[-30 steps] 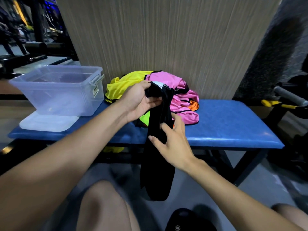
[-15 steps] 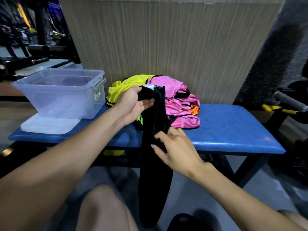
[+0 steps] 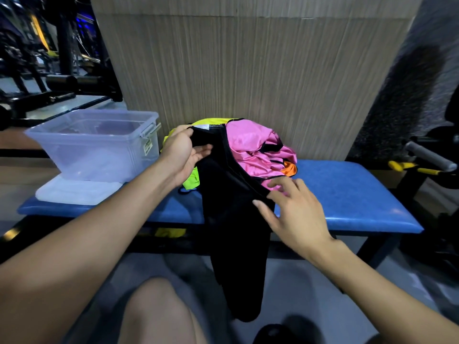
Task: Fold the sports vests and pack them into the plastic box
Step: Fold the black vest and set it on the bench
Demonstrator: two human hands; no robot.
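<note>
A: Closest to us, we are seeing a bare knee point(image 3: 154, 311) at the bottom of the view, and the black vest point(image 3: 233, 219) is hanging down past the front edge of the bench toward the floor.

B: And the hands?

A: Our right hand point(image 3: 295, 214) is reaching in at the vest's right edge; the thumb and a fingertip seem to be nipping the black hem, while the other fingers are spreading loosely above it (they are blurred, so we are not certain how firm that nip is). Our left hand point(image 3: 183, 152) is gripping the vest's top edge higher up, thumb over the cloth and fingers curling beneath it.

B: What is lying behind?

A: The blue bench point(image 3: 347, 194) is carrying everything. Just behind the black vest, a pink vest point(image 3: 255, 150) is lying crumpled, with a scrap of orange vest point(image 3: 289, 168) peeking out at its right side and a yellow vest point(image 3: 191, 181) showing under and behind our left hand.

B: And the box?

A: The clear plastic box point(image 3: 99, 145) is standing open on the bench's left end, resting on its white lid point(image 3: 74, 192), well left of the pile. Farthest back, a ribbed wall panel point(image 3: 248, 70) is rising behind the bench
</note>
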